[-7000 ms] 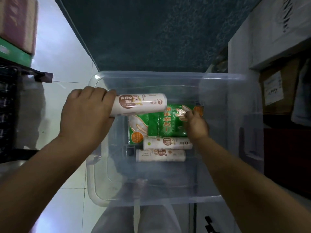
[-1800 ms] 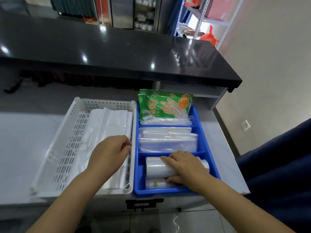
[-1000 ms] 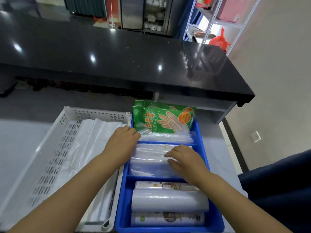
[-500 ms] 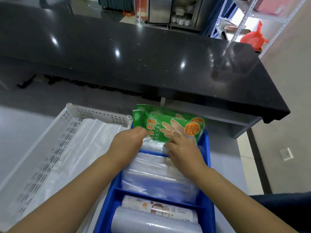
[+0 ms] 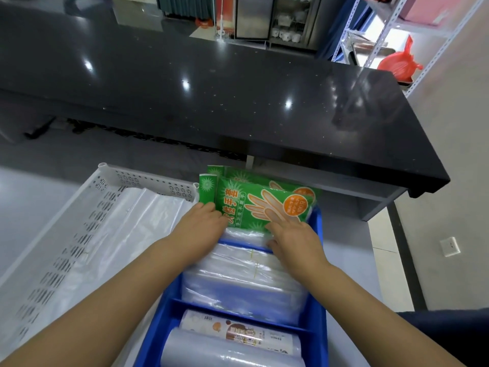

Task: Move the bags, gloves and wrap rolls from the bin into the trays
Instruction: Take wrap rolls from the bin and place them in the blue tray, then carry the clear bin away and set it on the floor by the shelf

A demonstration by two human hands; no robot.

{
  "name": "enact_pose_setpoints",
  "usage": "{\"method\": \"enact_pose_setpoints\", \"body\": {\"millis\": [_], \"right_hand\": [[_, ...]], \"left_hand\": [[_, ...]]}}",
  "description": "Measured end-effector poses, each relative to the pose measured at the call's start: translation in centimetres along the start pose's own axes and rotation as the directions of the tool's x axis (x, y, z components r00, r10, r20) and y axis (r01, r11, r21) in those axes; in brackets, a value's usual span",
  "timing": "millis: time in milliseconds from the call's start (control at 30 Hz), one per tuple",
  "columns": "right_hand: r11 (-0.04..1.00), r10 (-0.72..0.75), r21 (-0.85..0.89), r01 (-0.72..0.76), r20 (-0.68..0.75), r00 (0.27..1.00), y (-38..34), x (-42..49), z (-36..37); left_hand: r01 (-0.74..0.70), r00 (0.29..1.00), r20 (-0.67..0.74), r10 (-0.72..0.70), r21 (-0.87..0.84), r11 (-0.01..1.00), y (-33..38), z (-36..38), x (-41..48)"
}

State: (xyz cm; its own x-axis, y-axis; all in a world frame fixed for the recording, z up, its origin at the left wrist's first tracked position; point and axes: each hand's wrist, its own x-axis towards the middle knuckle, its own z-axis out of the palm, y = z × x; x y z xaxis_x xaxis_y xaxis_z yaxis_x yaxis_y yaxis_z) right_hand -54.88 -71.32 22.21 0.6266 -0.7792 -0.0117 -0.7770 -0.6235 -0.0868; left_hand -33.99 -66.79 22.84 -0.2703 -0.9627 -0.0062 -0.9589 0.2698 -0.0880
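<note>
- Glove packs (image 5: pixel 259 205) stand in the far compartment of the blue tray (image 5: pixel 316 218).
- Right hand (image 5: pixel 293 234): fingers straight and together, pressing the front pack's face.
- Left hand (image 5: pixel 203 223): fingers together, touching the pack's lower left edge; grip cannot be told.
- Clear bags (image 5: pixel 246 282): middle compartment.
- Rolls (image 5: pixel 238 332): near compartment.

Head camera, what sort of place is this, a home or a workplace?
Likely a workplace, perhaps a café or shop service area: a long black counter, metal rack shelving at the back right, a cabinet of white cups behind, and stock sorted in a blue tray.
</note>
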Motion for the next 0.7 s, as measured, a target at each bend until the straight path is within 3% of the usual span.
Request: {"method": "enact_pose_setpoints", "body": {"millis": [267, 433, 567, 700], "right_hand": [[0.991, 0.067, -0.110, -0.073, -0.059, 0.996, -0.1, -0.8, -1.1], [0.992, -0.028, -0.129, 0.004, -0.184, 0.983, -0.1, -0.3, -1.2], [0.993, -0.118, -0.031, 0.114, -0.190, 0.975, -2.3, 1.0, -2.1], [0.973, -0.231, -0.029, 0.230, -0.183, 0.955, -7.0, 1.2, -3.3]], "left_hand": [[0.073, 0.995, -0.065, -0.072, 0.026, 0.997, 0.5, -0.3, -0.2], [0.192, 0.971, -0.143, -0.194, -0.025, 0.981, 0.2, -1.3, -1.4], [0.304, 0.938, -0.155, -0.311, -0.062, 0.950, -0.8, -2.6, -4.4], [0.503, 0.849, -0.095, -0.520, -0.155, 0.850, -2.0, -3.4, -10.2]]}}
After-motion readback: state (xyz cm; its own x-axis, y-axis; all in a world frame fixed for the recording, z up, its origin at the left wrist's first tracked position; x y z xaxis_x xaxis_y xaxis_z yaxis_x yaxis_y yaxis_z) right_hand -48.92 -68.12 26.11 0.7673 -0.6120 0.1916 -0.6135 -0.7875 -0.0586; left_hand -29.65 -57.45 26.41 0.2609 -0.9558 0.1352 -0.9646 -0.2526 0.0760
